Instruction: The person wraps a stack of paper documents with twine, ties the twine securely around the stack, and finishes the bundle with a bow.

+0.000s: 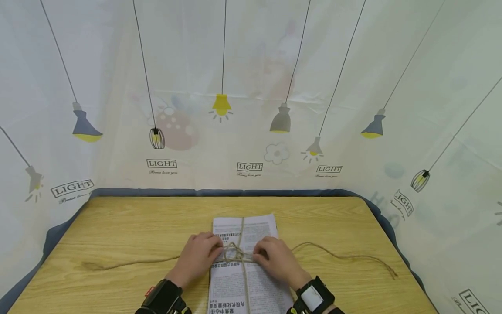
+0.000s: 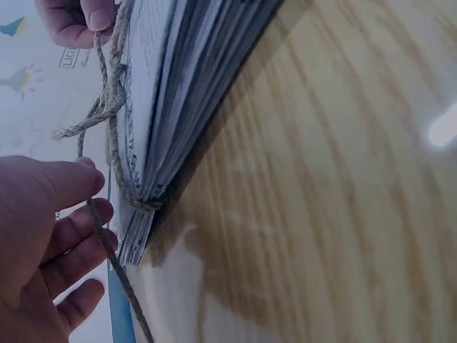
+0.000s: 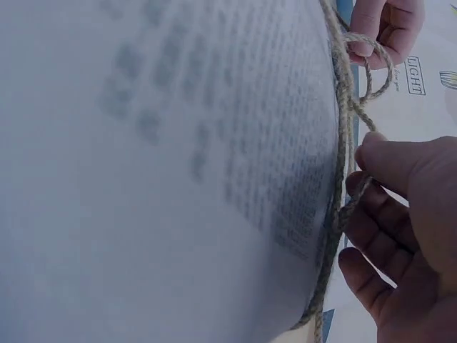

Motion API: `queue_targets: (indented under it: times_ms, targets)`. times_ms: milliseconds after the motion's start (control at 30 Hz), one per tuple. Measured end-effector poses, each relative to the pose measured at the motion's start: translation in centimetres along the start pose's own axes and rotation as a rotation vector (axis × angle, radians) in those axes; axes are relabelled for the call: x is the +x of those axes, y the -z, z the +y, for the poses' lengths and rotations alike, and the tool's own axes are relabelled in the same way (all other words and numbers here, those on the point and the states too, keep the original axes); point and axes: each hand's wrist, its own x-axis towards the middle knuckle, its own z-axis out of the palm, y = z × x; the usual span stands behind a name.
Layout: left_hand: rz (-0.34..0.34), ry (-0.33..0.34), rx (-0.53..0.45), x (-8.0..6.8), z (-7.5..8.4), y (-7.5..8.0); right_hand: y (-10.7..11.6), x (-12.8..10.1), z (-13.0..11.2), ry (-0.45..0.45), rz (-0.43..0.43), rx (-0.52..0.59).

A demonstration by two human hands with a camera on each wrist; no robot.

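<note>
A stack of folded newspapers [image 1: 227, 285] lies on the table, with twine [image 1: 245, 285] running along its length and across its width. Over the top sheet the twine forms a loose looped knot [image 1: 234, 253]. To the left of this knot, my left hand [image 1: 198, 254] pinches one strand between thumb and forefinger. On the other side my right hand [image 1: 279, 260] pinches another strand. In the left wrist view, the strand [image 2: 118, 268] trails down past the left fingers. The right wrist view shows the twine [image 3: 364, 187] between the right thumb and fingers.
The wooden table [image 1: 149, 222] carries both loose twine ends, one frayed tail [image 1: 94, 265] at left and another tail [image 1: 364, 256] at right. A pale cloth [image 1: 251, 56] printed with lamps rises behind the table and along its sides.
</note>
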Motion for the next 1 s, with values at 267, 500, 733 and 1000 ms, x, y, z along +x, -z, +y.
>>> queue_targets:
  times_ms: [267, 500, 733, 1000]
  targets:
    - [-0.145, 0.045, -0.175, 0.0, 0.1, 0.8, 1.0, -0.3, 0.4, -0.017, 0.036, 0.092]
    - [-0.096, 0.101, -0.136, -0.4, 0.2, 1.1, 1.7, -0.8, 0.9, -0.026, 0.054, 0.12]
    - [-0.058, 0.086, -0.081, -0.8, 0.1, 1.3, 2.2, -1.3, 1.3, -0.05, 0.054, 0.126]
    - [-0.051, 0.095, -0.113, -1.5, -0.2, 1.8, 3.0, -2.6, 2.4, -0.117, 0.086, 0.097]
